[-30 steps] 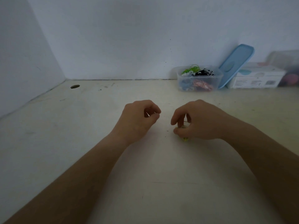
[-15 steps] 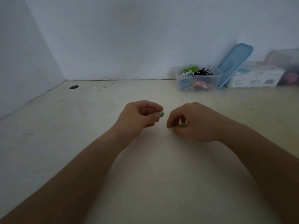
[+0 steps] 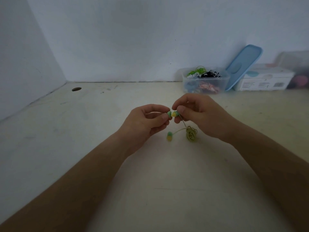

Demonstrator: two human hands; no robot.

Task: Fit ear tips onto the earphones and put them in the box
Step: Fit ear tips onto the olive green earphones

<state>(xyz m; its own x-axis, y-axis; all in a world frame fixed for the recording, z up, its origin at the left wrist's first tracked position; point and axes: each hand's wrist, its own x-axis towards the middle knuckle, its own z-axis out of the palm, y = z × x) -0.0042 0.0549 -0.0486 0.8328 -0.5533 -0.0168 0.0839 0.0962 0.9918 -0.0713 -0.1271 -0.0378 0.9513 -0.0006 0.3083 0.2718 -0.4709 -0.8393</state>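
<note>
My left hand (image 3: 147, 121) pinches a small green ear tip (image 3: 169, 114) between thumb and forefinger. Right against it, my right hand (image 3: 200, 114) pinches a yellow earbud (image 3: 175, 114) of a yellow-green wired earphone. Both hands are raised above the table. The cable hangs down from that earbud to a coiled bundle (image 3: 191, 134) below my right hand. The second earbud (image 3: 169, 136), yellow with a green tip on it, dangles or lies below my left hand. A clear plastic box (image 3: 204, 81) with several coloured earphones stands at the back right.
A blue lid (image 3: 243, 64) leans on the wall behind the box. Next to it lies a white carton (image 3: 264, 79), with a blurred clear container (image 3: 299, 69) at the far right. A dark hole (image 3: 76, 89) marks the table's back left.
Both hands have risen from the table and come together. The green tip now meets the yellow earbud, and the cable and second earbud have come into sight below.
</note>
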